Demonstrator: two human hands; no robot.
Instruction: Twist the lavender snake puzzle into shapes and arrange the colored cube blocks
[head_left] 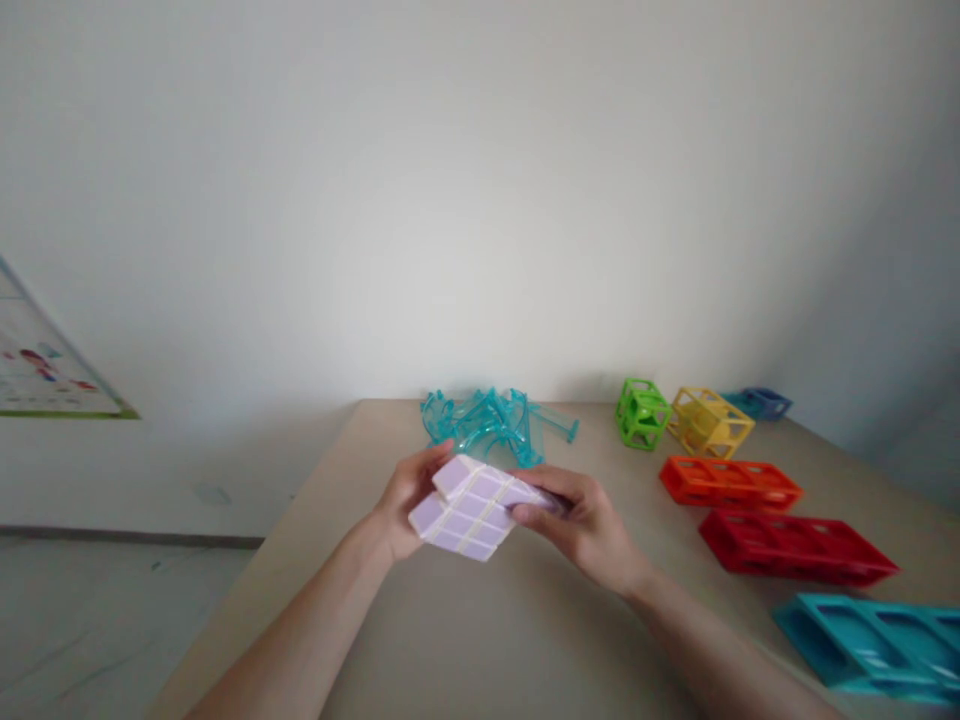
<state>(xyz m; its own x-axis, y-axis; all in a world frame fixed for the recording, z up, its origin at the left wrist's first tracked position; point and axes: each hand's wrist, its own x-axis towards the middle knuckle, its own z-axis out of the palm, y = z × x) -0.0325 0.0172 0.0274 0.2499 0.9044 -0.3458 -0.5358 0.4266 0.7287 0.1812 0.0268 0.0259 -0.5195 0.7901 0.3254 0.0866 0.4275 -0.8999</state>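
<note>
A lilac block of squares (480, 507), divided by pale lines and stepped along its upper left edge, is held tilted above the table. My right hand (581, 520) grips its right end, thumb on the face toward me and fingers over the top edge. At its left end, my left hand (409, 500) is curled around the side, with most fingers hidden behind the block. Just beyond my hands lies a heap of clear teal plastic pieces (487, 420), some of them curved.
On the table (457, 650), to the right, are a green cube frame (643, 413), a yellow frame (709, 422), an orange block (727, 483), a red block (795, 547) and a teal block (877, 645). A dark blue piece (765, 403) sits behind them. A wall (480, 200) rises at the back.
</note>
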